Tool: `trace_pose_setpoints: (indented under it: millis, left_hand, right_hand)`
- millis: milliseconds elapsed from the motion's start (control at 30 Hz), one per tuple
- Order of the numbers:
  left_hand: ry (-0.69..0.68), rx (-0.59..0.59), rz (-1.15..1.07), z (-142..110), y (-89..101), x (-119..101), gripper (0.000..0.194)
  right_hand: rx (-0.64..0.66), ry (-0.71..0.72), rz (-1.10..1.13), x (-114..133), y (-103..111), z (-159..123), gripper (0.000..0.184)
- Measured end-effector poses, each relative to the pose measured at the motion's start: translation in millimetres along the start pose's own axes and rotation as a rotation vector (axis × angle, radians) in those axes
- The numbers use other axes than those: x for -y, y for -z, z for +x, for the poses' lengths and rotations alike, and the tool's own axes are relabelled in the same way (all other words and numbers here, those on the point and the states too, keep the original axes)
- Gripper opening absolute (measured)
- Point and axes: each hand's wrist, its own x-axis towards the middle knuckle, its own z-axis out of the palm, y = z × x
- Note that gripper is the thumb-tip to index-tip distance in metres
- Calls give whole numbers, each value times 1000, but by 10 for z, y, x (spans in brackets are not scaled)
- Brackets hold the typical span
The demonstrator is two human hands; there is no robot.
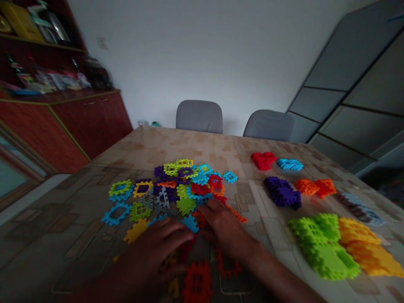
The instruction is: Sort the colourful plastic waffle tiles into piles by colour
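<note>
A loose heap of plastic interlocking building pieces lies in front of me, with notched edges and mixed colours. My right hand (222, 221) reaches over the heap's near side. Its fingers stretch forward and its thumb is apart, beside an orange-red piece (198, 219) that it seems to touch. My left hand (154, 248), blurred, hovers nearer to me with thumb and fingers apart. Close to its fingertips are a blue piece (190, 223) and a dark red piece (187, 249). A red window piece (198, 281) and an orange-red frame piece (227, 266) lie at the near edge.
Sorted stacks stand at the right: red (263, 160), light blue (289, 164), purple (282, 192), orange (315, 187), green (325, 246), yellow (369, 246) and a grey row (361, 208). Two grey chairs (199, 115) stand behind the patterned table (202, 145).
</note>
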Motion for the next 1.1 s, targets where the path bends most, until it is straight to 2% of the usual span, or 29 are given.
trace_pose_setpoints:
  millis: [67, 133, 200, 367, 567, 667, 833, 1000, 1100]
  left_hand:
    - [83, 46, 45, -34, 43, 234, 54]
    - [104, 99, 47, -90, 38, 441, 67]
    - [97, 142, 19, -145, 11, 582, 71]
    - [113, 148, -36, -218, -38, 739, 52]
    - [203, 152, -99, -265, 33, 948, 49]
    - [214, 141, -99, -247, 100, 966, 44]
    - [224, 69, -32, -162, 184, 840, 46]
    - [112, 139, -23, -98, 163, 776, 57]
    - [94, 166, 4, -70, 133, 766, 59]
  right_hand:
    - [1, -1, -17, -15, 3, -8, 49]
    - [0, 3, -33, -21, 20, -24, 48]
    - [2, 1, -36, -18, 40, -38, 46]
    - [22, -30, -12, -24, 70, -46, 47]
    - [55, -17, -15, -54, 79, -64, 53]
    - [65, -38, -15, -50, 79, -66, 53]
    - [48, -48, 20, -50, 90, -49, 47]
    - [65, -63, 37, -48, 87, -46, 50]
    - [61, -78, 24, -24, 88, -44, 42]
